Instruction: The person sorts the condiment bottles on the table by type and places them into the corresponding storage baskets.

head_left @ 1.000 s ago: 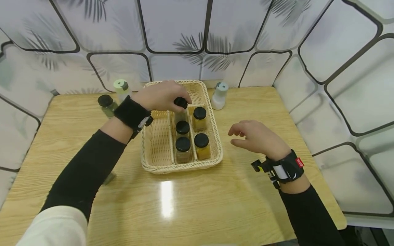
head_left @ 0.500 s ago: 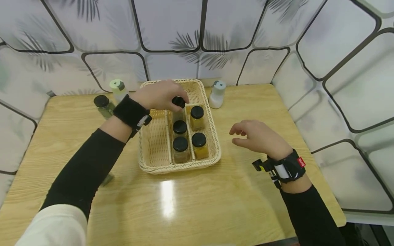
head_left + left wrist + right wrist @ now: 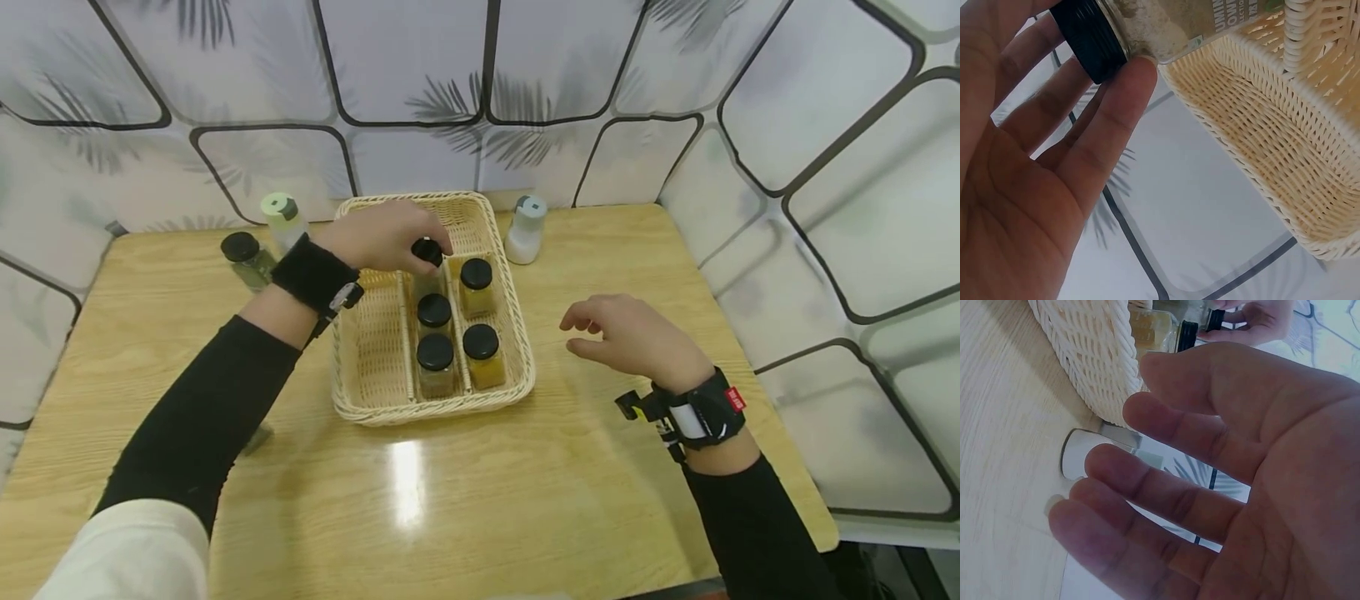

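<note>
My left hand (image 3: 382,236) pinches the black lid of a glass spice jar (image 3: 427,282) at the upper part of the wicker basket's (image 3: 438,410) middle compartment. In the left wrist view this jar (image 3: 1166,28) has pale powder inside and a printed label; fingertips press its lid. Two more black-lidded jars stand below it in that compartment, the nearer one (image 3: 436,375) holding brownish contents. Yellow-filled jars (image 3: 487,371) occupy the right compartment. Right of the basket, my right hand (image 3: 633,337) hovers with loosely bent fingers and holds nothing.
Behind the basket's right side stands a white shaker bottle (image 3: 525,233). A bottle with a pale green cap (image 3: 281,208) and a black-lidded jar with green contents (image 3: 251,262) stand left. A patterned wall (image 3: 412,158) borders the wooden table (image 3: 322,500).
The head view has shifted slightly, so the basket and jars appear a little further left. My left hand still grips the same jar; the right hand hardly moves.
</note>
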The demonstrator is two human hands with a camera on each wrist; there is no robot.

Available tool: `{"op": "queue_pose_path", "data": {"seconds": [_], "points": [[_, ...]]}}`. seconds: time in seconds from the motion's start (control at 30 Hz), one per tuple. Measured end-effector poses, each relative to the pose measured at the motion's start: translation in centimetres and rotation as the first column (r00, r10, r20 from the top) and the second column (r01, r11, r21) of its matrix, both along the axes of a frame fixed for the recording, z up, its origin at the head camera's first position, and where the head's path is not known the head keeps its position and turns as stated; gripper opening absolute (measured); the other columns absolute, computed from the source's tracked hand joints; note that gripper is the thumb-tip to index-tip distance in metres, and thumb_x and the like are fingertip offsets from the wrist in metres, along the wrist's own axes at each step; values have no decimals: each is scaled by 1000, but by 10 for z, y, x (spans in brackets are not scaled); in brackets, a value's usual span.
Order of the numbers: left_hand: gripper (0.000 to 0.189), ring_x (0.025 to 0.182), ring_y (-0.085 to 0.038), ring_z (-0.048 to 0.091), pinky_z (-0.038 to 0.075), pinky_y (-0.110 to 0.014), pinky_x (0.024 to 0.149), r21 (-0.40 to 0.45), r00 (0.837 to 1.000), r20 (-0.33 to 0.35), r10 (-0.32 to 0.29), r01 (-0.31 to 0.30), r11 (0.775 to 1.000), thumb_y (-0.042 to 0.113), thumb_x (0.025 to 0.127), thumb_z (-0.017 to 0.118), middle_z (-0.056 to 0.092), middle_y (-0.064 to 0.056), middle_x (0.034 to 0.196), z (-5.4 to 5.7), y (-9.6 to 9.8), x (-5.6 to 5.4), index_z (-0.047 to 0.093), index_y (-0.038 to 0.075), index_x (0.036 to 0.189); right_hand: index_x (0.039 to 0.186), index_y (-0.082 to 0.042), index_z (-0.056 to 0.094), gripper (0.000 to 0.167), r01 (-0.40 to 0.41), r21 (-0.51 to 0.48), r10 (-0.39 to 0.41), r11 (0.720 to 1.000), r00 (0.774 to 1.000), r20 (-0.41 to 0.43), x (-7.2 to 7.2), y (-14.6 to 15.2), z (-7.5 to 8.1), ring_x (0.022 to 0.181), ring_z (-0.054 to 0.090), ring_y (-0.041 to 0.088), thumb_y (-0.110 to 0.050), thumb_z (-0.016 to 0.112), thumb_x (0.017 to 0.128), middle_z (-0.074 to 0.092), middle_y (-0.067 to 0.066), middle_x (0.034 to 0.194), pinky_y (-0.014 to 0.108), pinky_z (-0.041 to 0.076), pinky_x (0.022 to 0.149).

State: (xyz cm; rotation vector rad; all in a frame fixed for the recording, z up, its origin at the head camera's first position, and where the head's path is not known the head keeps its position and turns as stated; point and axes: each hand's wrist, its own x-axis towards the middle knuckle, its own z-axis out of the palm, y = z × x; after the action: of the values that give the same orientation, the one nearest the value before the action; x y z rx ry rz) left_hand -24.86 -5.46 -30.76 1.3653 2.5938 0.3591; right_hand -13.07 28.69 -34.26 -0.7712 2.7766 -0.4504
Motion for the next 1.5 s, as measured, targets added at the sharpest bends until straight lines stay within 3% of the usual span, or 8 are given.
{"op": "queue_pose_path", "data": {"seconds": [0.3, 0.93, 1.37, 1.5], "points": [[32, 111, -27, 63, 50, -42, 98, -16, 1000, 5, 14, -14, 1000, 20, 88, 78, 70, -7, 116, -1, -4, 5, 74, 10, 117, 113, -13, 71, 22, -8, -8, 8, 1000, 1000, -3, 2, -1, -1, 100, 65, 28, -23, 71, 93, 71, 7, 110, 44, 54, 86], [31, 107, -27, 64, 51, -42, 96, -13, 1000, 25, -6, 6, 1000, 19, 87, 78, 71, -8, 113, -18, 0, 4, 73, 6, 115, 113, -12, 71, 23, -1, -11, 1, 1000, 1000, 9, 6, 1, -8, 98, 65, 26, -23, 71, 93, 71, 6, 109, 44, 54, 86], [34, 107, -27, 64, 53, -41, 90, -8, 999, 48, 13, -13, 1000, 21, 89, 78, 69, -9, 117, -20, -3, 7, 72, 8, 120, 113, -12, 71, 23, 10, -4, -10, 1000, 1000, 21, 4, 0, -9, 99, 65, 26, -23, 71, 93, 71, 7, 109, 44, 54, 86], [36, 108, -27, 63, 53, -41, 90, 15, 1000, 27, 5, -5, 1000, 22, 89, 78, 68, -9, 118, -22, -4, 7, 71, 9, 121, 113, -11, 71, 23, 0, -7, 0, 1000, 1000, 12, 0, 0, -8, 100, 65, 28, -22, 71, 93, 71, 8, 109, 45, 54, 86]]}}
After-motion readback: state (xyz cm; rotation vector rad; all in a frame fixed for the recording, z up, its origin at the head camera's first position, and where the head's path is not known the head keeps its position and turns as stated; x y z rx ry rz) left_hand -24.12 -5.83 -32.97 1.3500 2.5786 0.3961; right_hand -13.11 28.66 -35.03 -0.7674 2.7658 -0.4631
